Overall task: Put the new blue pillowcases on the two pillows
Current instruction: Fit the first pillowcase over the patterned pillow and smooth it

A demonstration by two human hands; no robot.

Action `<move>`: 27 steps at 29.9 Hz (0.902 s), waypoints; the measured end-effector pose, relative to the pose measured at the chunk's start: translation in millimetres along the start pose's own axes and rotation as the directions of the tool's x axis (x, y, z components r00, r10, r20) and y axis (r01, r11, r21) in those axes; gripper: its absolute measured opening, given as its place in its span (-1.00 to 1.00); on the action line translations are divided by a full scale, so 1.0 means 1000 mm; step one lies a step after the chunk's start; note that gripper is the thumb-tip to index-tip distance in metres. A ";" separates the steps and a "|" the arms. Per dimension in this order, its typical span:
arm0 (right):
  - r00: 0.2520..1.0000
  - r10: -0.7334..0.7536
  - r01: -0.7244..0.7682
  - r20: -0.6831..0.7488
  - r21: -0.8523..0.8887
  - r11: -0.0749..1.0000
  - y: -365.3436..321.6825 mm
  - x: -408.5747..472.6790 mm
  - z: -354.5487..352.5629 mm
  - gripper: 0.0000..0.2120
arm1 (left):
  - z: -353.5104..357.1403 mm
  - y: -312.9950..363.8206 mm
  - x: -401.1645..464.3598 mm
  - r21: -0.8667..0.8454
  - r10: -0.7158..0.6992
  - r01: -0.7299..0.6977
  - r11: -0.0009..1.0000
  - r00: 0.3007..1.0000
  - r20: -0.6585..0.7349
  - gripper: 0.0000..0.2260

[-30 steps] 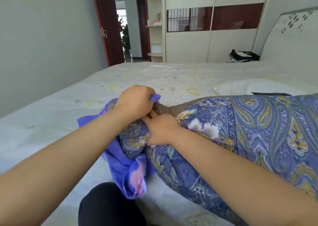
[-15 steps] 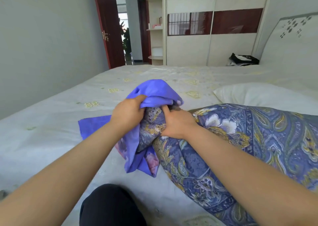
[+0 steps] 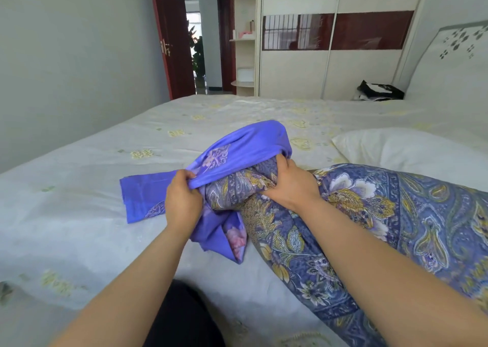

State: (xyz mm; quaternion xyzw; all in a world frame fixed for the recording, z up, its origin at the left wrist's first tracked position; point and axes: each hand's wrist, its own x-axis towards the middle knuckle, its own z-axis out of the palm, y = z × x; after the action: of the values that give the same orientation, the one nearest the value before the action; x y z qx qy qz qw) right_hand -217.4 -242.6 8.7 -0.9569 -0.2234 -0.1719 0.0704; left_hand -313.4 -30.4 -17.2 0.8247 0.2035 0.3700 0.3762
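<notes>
A long pillow in a blue paisley cover (image 3: 396, 227) lies across the bed from the right. Its left end is bunched up under a plain blue pillowcase (image 3: 245, 148), whose opening is stretched over that end. My left hand (image 3: 182, 201) grips the pillowcase's lower edge. My right hand (image 3: 290, 185) holds the pillow's bunched end at the pillowcase's opening, fingers tucked under the blue fabric. The rest of the pillowcase trails flat to the left on the bed. A second, white pillow (image 3: 409, 151) lies behind, to the right.
The bed (image 3: 79, 214) has a pale sheet with yellow flower marks. A black-and-white bag (image 3: 380, 91) sits at its far edge by the wardrobe (image 3: 330, 69). The headboard (image 3: 454, 63) is at the right, an open door (image 3: 171, 42) at the far left. My dark knee (image 3: 182, 317) shows below.
The pillowcase's opening has been lifted and pulled wider over the pillow's end. My hands have moved apart, the right one up and to the right.
</notes>
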 end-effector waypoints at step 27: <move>0.933 0.291 -0.289 0.212 -0.041 0.956 0.011 0.015 -0.026 -0.18 | 0.026 0.002 0.011 0.110 -0.015 0.007 0.994 0.997 0.078 -0.77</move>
State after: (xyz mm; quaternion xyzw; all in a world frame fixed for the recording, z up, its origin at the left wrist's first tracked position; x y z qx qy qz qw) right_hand -207.4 -252.1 37.8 -0.9926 -0.0852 -0.0556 0.0661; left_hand -286.2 -37.2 -22.4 0.8569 0.2131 0.3236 0.3401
